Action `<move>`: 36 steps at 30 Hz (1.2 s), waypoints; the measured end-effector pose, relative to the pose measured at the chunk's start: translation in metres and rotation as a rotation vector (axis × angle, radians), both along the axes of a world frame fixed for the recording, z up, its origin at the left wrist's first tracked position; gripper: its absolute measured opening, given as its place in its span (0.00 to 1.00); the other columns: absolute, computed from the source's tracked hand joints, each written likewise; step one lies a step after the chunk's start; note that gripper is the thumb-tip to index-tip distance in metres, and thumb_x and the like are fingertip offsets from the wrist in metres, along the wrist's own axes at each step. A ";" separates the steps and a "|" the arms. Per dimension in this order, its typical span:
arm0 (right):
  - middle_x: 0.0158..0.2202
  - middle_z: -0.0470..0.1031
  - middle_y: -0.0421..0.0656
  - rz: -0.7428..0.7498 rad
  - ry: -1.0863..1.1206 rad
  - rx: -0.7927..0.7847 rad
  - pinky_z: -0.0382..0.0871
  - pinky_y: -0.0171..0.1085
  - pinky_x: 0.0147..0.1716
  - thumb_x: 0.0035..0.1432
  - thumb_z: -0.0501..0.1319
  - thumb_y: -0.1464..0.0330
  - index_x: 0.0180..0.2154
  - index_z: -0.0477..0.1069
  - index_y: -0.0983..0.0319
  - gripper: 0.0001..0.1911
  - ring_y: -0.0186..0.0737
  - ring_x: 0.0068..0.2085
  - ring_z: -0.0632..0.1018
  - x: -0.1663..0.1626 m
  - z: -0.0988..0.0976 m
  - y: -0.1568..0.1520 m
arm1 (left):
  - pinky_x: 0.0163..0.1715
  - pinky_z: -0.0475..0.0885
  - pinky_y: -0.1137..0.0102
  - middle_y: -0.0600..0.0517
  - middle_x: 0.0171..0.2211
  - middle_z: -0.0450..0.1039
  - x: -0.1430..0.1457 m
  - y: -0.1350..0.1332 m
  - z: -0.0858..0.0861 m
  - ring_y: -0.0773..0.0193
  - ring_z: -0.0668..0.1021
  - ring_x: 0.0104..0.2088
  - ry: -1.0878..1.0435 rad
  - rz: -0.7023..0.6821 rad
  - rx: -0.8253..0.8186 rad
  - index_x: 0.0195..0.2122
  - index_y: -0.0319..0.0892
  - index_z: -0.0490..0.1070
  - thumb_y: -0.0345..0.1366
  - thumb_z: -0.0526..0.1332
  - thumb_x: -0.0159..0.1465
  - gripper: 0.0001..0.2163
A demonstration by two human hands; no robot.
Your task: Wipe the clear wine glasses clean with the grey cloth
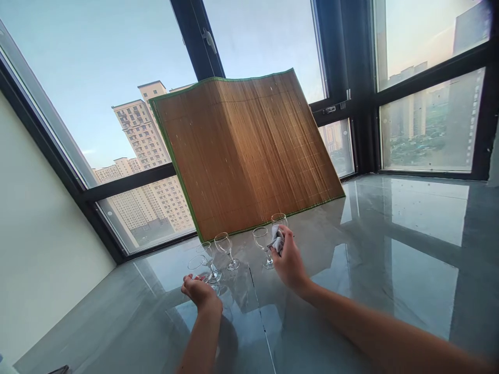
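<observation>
My left hand [202, 295] is closed around a clear stemmed glass [197, 263], whose rim shows above the fingers; its lower part is hidden by the hand. Just behind it stands another stemmed glass [213, 275], partly overlapped. A third glass [223, 245] is upright a little farther right. My right hand [290, 262] pinches a crumpled grey-white cloth [277, 240]. Beside that cloth, on its left, is an upright stemmed glass [260, 239]. Behind the hand rises the rim of one more glass [279, 218], its stem hidden.
A brown bamboo mat [249, 156] with green edging leans against the windows behind the glasses. All stand on a shiny grey tiled floor [351, 291] that reflects the windows. Dark window frames [132, 182] border it, with a pale wall [42, 208] at left. A dark object's corner shows bottom left.
</observation>
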State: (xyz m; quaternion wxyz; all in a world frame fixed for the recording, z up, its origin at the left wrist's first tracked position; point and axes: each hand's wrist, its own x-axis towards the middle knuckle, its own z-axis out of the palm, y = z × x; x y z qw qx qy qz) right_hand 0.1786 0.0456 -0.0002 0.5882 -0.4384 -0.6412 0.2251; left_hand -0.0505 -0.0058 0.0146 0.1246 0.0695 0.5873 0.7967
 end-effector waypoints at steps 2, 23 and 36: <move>0.65 0.61 0.52 0.015 0.005 0.099 0.63 0.46 0.56 0.61 0.53 0.70 0.64 0.45 0.56 0.32 0.48 0.62 0.67 0.004 0.007 -0.005 | 0.31 0.65 0.65 0.55 0.32 0.61 0.003 0.000 0.000 0.62 0.69 0.29 -0.002 -0.023 0.003 0.38 0.48 0.56 0.45 0.48 0.63 0.08; 0.38 0.80 0.49 0.284 -1.039 -0.001 0.57 0.37 0.30 0.53 0.59 0.74 0.54 0.67 0.58 0.26 0.51 0.37 0.80 0.020 0.009 0.004 | 0.37 0.66 0.66 0.56 0.29 0.68 0.028 -0.007 0.005 0.65 0.70 0.27 0.090 -0.128 0.100 0.43 0.47 0.59 0.42 0.45 0.69 0.08; 0.43 0.80 0.49 0.319 -1.014 0.018 0.59 0.37 0.33 0.52 0.58 0.77 0.66 0.55 0.59 0.39 0.50 0.41 0.79 0.023 0.011 0.017 | 0.41 0.65 0.67 0.53 0.35 0.70 0.055 -0.014 0.002 0.63 0.71 0.33 0.462 -0.326 0.166 0.48 0.45 0.63 0.47 0.46 0.70 0.15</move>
